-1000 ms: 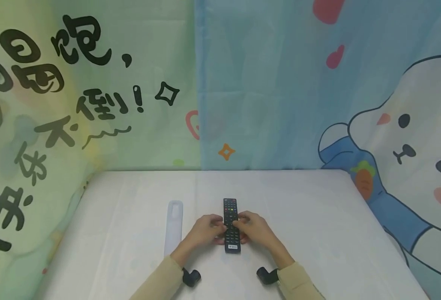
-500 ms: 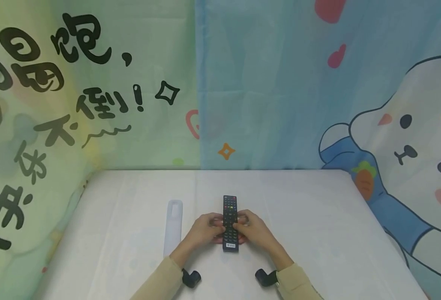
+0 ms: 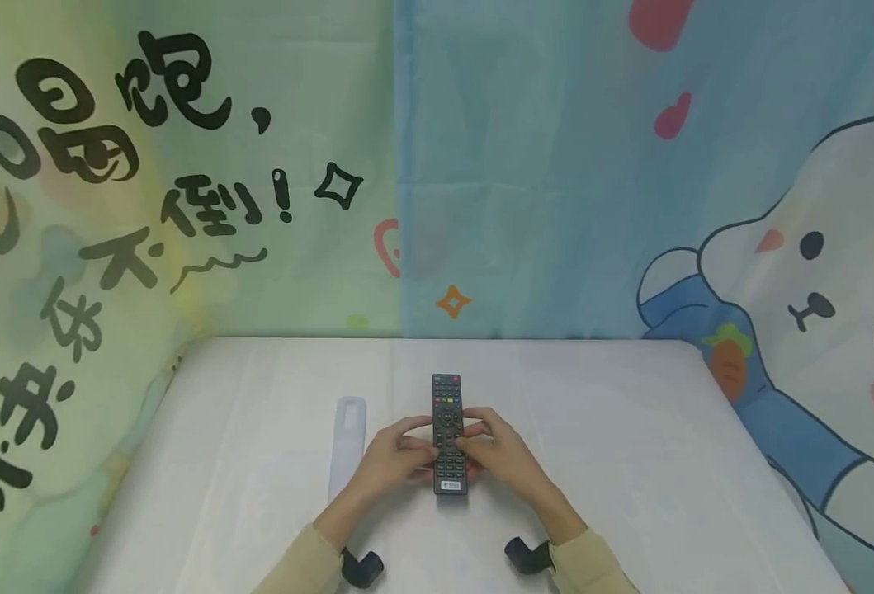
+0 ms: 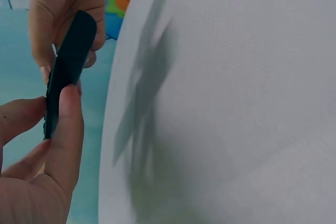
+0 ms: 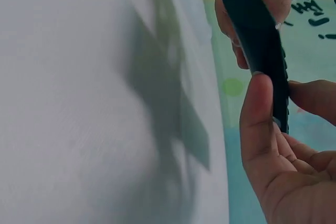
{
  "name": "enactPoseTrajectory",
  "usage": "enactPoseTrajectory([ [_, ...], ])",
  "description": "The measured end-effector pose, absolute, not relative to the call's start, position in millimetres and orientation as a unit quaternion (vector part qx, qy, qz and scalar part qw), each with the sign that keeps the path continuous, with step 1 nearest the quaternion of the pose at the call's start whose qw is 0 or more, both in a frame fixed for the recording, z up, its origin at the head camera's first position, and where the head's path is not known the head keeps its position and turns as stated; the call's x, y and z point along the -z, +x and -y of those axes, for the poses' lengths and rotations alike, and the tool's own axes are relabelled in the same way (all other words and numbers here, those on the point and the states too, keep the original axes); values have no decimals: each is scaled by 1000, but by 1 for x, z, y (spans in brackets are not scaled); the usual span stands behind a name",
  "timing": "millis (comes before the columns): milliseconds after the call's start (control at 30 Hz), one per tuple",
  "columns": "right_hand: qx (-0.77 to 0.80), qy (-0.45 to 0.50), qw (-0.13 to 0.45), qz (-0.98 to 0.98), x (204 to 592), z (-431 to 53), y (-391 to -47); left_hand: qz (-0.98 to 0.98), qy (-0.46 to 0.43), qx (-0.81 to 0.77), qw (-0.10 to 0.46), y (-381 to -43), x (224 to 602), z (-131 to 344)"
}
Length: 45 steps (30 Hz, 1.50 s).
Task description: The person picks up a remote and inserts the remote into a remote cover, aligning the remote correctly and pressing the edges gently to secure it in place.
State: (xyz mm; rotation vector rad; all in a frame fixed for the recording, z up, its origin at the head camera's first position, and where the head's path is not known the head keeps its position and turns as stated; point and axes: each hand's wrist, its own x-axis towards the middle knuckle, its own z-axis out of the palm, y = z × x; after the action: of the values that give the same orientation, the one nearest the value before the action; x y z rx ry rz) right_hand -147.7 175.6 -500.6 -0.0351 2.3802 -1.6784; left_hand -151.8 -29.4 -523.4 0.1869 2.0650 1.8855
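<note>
A black remote control (image 3: 448, 437) with rows of buttons and a white label is held between both hands above the table. My left hand (image 3: 395, 458) pinches its left edge, thumb on the front and fingers around the side and back. From the other side my right hand (image 3: 507, 454) grips it the same way, thumb on the lower buttons. In the left wrist view the smooth back of the remote (image 4: 73, 51) shows, with a finger pressed against it. The right wrist view also shows the back of the remote (image 5: 249, 17), its shadow falling on the cloth.
Left of the hands lies a long, flat, translucent whitish strip (image 3: 347, 441) with a slot near its far end, partly hidden by the left forearm. White cloth covers the table (image 3: 592, 412). Printed curtains (image 3: 540, 181) stand behind and at the sides.
Both hands have lifted the remote control slightly and shifted it a little left in the head view. The left index finger now reaches straighter along its edge. The strip stays put.
</note>
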Motion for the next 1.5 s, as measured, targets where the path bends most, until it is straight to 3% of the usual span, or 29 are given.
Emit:
enactPoseTrajectory([
  [333, 619, -102, 141, -766, 491, -160, -142, -712, 63, -682, 154, -137, 514, 55],
  [1067, 614, -78, 116, -777, 485, -146, -145, -720, 81, -679, 117, -133, 507, 62],
  [1500, 596, -97, 80, -793, 473, -147, -144, -699, 75, -699, 134, -134, 502, 67],
])
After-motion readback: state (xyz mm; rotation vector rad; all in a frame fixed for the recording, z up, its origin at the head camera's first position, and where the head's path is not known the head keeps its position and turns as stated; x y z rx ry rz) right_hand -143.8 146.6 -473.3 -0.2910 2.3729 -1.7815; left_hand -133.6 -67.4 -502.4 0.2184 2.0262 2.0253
